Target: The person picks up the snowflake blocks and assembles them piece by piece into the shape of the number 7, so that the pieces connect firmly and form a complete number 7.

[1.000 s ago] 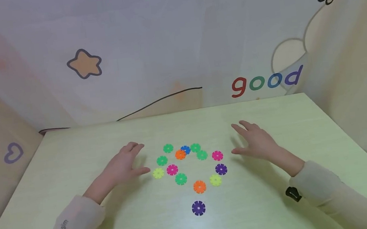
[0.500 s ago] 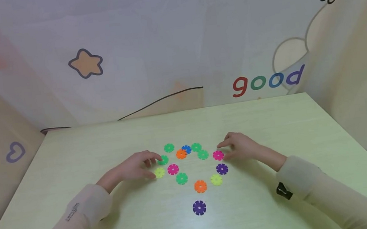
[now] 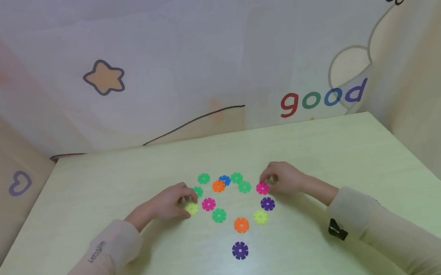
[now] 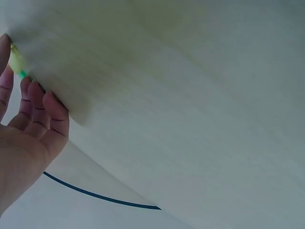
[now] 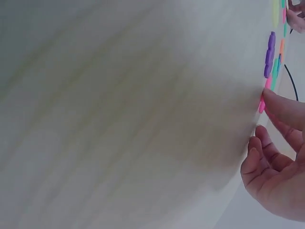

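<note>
Notched plastic interlocking discs lie flat on the table. In the head view my left hand (image 3: 172, 201) is at the left of the group, with thumb and curled index finger at the edges of a yellow disc (image 3: 191, 209). A green disc (image 3: 198, 191) beside it is partly covered by the fingers. On the right side my right hand (image 3: 285, 177) pinches a pink disc (image 3: 262, 188) between thumb and index finger, the disc still at table level. The right wrist view shows the thumb on this disc's edge. A purple disc (image 3: 268, 203) lies just nearer.
Between the hands lie another pink disc (image 3: 208, 204), an orange disc (image 3: 219, 186) overlapping a blue disc (image 3: 225, 180), and several green ones. Nearer are an orange disc (image 3: 241, 225), a yellow disc (image 3: 260, 217) and a purple disc (image 3: 240, 250). A printed curtain (image 3: 180, 61) hangs behind the table.
Both hands have come inward and down from above the table to the discs. Fingers that were spread have curled in, the left at the yellow disc, the right at the pink one.
</note>
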Tool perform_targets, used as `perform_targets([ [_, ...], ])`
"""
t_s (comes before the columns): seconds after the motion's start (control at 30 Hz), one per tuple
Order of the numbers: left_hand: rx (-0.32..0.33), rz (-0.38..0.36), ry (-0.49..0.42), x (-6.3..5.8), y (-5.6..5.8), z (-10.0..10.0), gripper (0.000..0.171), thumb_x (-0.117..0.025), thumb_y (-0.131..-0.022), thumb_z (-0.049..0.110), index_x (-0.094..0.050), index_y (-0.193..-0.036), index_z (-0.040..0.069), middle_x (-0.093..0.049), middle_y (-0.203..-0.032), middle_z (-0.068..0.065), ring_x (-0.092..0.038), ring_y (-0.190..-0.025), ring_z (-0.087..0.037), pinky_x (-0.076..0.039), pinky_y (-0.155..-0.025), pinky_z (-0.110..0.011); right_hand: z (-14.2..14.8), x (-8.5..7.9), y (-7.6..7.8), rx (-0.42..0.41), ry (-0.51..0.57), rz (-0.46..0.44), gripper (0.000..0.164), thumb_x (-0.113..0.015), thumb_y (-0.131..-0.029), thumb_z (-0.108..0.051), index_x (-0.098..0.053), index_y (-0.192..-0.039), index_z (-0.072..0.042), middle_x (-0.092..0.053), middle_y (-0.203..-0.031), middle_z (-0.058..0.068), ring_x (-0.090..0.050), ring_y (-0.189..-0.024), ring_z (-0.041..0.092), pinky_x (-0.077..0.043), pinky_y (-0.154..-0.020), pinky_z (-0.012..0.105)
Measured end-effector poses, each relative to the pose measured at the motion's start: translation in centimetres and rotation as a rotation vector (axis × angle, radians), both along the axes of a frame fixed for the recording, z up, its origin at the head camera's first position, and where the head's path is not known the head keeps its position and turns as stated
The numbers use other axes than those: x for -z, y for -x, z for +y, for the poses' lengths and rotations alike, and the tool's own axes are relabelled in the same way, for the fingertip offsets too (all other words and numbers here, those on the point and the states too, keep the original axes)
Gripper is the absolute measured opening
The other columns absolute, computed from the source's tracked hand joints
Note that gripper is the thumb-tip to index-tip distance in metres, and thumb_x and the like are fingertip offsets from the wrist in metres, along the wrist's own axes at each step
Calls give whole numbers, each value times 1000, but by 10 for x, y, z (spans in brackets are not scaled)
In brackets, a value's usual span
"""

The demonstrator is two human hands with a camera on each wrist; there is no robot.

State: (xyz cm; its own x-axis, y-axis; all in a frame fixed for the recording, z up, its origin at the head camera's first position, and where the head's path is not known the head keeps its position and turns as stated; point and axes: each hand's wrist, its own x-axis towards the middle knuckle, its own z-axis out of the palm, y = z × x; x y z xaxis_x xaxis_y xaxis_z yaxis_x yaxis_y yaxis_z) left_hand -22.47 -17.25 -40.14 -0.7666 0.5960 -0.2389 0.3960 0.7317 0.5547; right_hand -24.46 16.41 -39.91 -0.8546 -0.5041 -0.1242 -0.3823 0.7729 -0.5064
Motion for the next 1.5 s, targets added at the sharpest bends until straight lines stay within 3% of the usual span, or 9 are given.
perform_targets([
  [0.2,29,3,-30,-1,2,1,27,-74,-75,6,-54,-91,15,-51,-81,3,-47,-77,-16,-44,-69,-27,-3,-1,0,-28,38,-24,17,-72,-74,-3,-66,-89,-10,-54,-82,1,-46,-78,18,-42,-69,29],
  [0.47,9,-17,-50,-4,1,-1,26,-73,-76,8,-62,-99,14,-53,-79,3,-48,-73,-15,-45,-65,-26,-6,-1,-2,-67,58,-47,22,-66,-74,5,-63,-93,-6,-54,-79,1,-46,-73,17,-43,-65,27],
  [0.8,-7,6,-189,-10,-3,-6,30,-71,-78,6,-65,-107,0,-52,-70,3,-48,-67,-14,-45,-62,-24,-8,-3,-1,-76,40,-89,19,-70,-74,0,-61,-89,-7,-54,-80,1,-47,-75,17,-44,-67,27],
  [0.97,-35,40,-243,-20,-9,-9,33,-70,-79,7,-63,-110,-2,-53,-73,1,-49,-68,-15,-46,-62,-25,-8,-1,0,-46,49,-119,23,-72,-75,-6,-62,-96,-7,-55,-85,0,-48,-79,17,-44,-71,27],
  [1.1,-65,54,-302,-23,-13,-12,34,-70,-79,6,-62,-110,-4,-53,-75,-1,-50,-67,-15,-46,-61,-24,-9,1,0,-51,54,-101,18,-74,-75,-8,-62,-88,-9,-53,-80,0,-47,-76,17,-43,-68,28],
  [1.37,-154,-10,-423,-24,-23,-7,38,-71,-78,7,-61,-113,-4,-53,-79,-5,-51,-68,-18,-47,-58,-23,-7,1,-1,-56,134,-112,13,-71,-77,-5,-59,-81,-9,-55,-74,-2,-48,-71,16,-43,-66,28],
  [1.5,-190,-39,-481,-25,-26,-1,39,-70,-79,6,-59,-115,-4,-52,-78,-7,-56,-67,-21,-52,-62,-32,-5,-4,-4,-33,195,-153,11,-70,-79,-6,-61,-84,-7,-58,-72,-1,-50,-67,16,-45,-63,28],
])
